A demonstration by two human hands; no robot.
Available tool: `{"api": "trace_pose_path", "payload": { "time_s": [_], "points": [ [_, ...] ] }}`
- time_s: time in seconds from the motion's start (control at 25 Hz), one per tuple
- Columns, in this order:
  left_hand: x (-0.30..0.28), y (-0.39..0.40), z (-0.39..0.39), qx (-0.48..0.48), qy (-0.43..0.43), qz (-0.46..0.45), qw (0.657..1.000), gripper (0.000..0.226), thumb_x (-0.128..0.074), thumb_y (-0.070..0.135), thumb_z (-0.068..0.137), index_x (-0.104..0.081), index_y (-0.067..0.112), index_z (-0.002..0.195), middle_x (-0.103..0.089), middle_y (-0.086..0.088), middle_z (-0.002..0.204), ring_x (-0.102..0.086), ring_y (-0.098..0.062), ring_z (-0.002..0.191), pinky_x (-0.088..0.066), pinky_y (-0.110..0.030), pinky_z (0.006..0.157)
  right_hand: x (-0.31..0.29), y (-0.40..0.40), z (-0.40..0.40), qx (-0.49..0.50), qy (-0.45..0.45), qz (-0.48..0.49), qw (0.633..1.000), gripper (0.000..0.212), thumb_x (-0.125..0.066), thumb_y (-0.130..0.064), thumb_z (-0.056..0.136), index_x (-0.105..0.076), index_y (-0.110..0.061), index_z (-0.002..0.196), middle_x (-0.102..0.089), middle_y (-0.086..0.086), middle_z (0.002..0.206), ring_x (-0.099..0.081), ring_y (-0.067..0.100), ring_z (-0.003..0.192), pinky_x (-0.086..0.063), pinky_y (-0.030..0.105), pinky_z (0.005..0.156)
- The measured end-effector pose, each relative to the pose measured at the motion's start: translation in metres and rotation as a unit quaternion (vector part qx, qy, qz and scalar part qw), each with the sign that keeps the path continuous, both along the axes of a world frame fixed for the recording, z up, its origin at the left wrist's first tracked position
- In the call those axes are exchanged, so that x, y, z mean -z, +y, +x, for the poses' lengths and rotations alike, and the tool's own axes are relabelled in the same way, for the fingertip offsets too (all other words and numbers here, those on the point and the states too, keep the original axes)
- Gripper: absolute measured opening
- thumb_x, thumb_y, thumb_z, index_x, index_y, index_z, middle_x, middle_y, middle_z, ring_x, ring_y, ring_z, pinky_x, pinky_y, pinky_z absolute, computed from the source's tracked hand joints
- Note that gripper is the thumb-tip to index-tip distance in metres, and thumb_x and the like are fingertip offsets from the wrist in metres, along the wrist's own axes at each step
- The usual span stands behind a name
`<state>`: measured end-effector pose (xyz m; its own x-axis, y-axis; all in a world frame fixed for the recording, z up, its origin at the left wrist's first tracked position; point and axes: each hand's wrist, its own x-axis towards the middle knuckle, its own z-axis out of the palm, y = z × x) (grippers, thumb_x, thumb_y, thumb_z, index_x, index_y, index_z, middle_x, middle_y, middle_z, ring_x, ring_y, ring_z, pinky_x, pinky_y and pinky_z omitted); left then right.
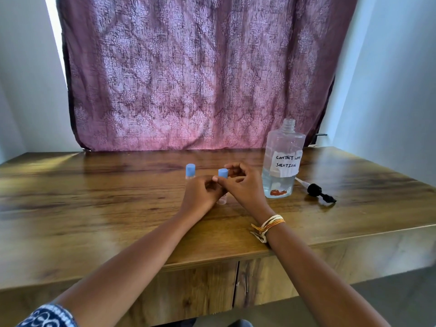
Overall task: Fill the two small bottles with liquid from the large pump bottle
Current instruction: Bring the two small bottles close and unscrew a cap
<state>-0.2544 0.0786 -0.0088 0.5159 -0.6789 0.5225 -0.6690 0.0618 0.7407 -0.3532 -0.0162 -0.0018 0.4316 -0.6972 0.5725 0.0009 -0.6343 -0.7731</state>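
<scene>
While the left hand grips the nearer small bottle at mid-frame and the right hand pinches its blue cap, likely for twisting, the uncapped large bottle stands just right on the counter.

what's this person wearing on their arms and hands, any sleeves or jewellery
Both forearms are bare. The right wrist carries a bundle of thread bracelets in cream, yellow and orange, with knotted ends hanging loose. A blue-and-white patterned sleeve shows at the left upper arm. No rings or watch are visible on either hand.

Two blue-capped small bottles stand left of uncapped large bottle.
</scene>
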Motion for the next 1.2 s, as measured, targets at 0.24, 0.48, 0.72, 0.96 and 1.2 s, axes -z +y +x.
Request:
{"api": "trace_pose_path", "payload": {
  "time_s": [0.24, 0.48, 0.72, 0.96, 1.2],
  "points": [
    [0.001, -0.001, -0.001, 0.02, 0.033, -0.005, 0.999, 0.016, -0.073, 0.022, 0.08, -0.077, 0.012, 0.092, -0.076, -0.002, 0.082, -0.069, -0.004, 0.075, -0.053, -0.022, 0.068, 0.0, -0.002, -0.001, -0.002, 0.002, 0.023, 1.0, 0.033, -0.088, -0.032, 0.063, -0.071, -0.018, 0.088, -0.073, -0.004, 0.081, -0.07, 0.01, 0.079, -0.06, 0.033, 0.074],
    [-0.001, 0.0, -0.003, 0.032, 0.037, -0.009, 0.999, 0.013, -0.072, 0.018, 0.082, -0.077, 0.014, 0.093, -0.077, -0.002, 0.083, -0.069, -0.004, 0.072, -0.055, -0.021, 0.069, -0.002, -0.001, -0.003, -0.046, -0.022, 0.085, 0.995, 0.021, -0.088, -0.016, 0.067, -0.074, -0.015, 0.083, -0.075, 0.002, 0.079, -0.072, 0.014, 0.075, -0.06, 0.03, 0.071],
    [0.0, -0.001, 0.0, 0.044, 0.038, 0.007, 0.998, 0.018, -0.076, 0.017, 0.079, -0.076, 0.011, 0.096, -0.077, -0.004, 0.087, -0.072, -0.012, 0.081, -0.058, -0.028, 0.076, -0.003, -0.001, -0.006, -0.11, -0.031, 0.101, 0.988, 0.021, -0.078, -0.005, 0.077, -0.073, -0.012, 0.097, -0.075, 0.005, 0.087, -0.072, 0.014, 0.082, -0.056, 0.025, 0.072],
    [0.002, 0.0, 0.001, 0.037, 0.062, 0.011, 0.997, 0.02, -0.078, 0.028, 0.075, -0.076, 0.013, 0.089, -0.075, 0.0, 0.076, -0.07, -0.009, 0.07, -0.051, -0.016, 0.061, -0.005, 0.004, -0.006, -0.119, -0.02, 0.115, 0.986, 0.048, -0.081, -0.012, 0.076, -0.063, -0.014, 0.12, -0.07, 0.003, 0.097, -0.069, 0.014, 0.083, -0.058, 0.027, 0.076],
    [0.004, -0.005, 0.005, 0.038, 0.095, 0.015, 0.995, 0.028, -0.083, 0.03, 0.069, -0.074, 0.011, 0.088, -0.075, -0.001, 0.081, -0.071, -0.01, 0.076, -0.053, -0.014, 0.065, -0.014, 0.004, -0.01, -0.132, -0.09, 0.17, 0.972, 0.044, -0.074, 0.002, 0.079, -0.059, -0.002, 0.12, -0.069, 0.014, 0.088, -0.069, 0.013, 0.072, -0.057, 0.02, 0.067]
  ]
}}
